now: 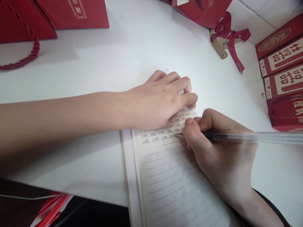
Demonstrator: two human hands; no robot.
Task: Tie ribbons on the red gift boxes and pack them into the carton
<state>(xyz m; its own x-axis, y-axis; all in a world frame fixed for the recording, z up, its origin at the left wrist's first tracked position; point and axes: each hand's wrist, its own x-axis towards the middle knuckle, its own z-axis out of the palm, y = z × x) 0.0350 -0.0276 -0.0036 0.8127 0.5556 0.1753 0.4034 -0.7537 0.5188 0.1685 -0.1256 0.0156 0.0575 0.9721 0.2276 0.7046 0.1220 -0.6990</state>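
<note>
A lined notebook [175,183] lies on the white table, its upper rows filled with handwritten numbers in the 500s. The lower lines of the page bear no writing. In my right hand [220,160] I grip a clear ballpoint pen [239,137] with a black grip; its tip touches the page at the end of the row starting with 538. My left hand [163,97] rests palm down across the top of the page, fingers apart and bent, holding nothing. It covers part of the written rows.
Red paper bags [78,14] stand at the back left, one with a twisted rope handle [30,56]. Another red bag [203,12] and a dark red ribbon [230,34] lie at the back right. Several red boxes [281,75] line the right side. The table's front edge [71,193] shows below.
</note>
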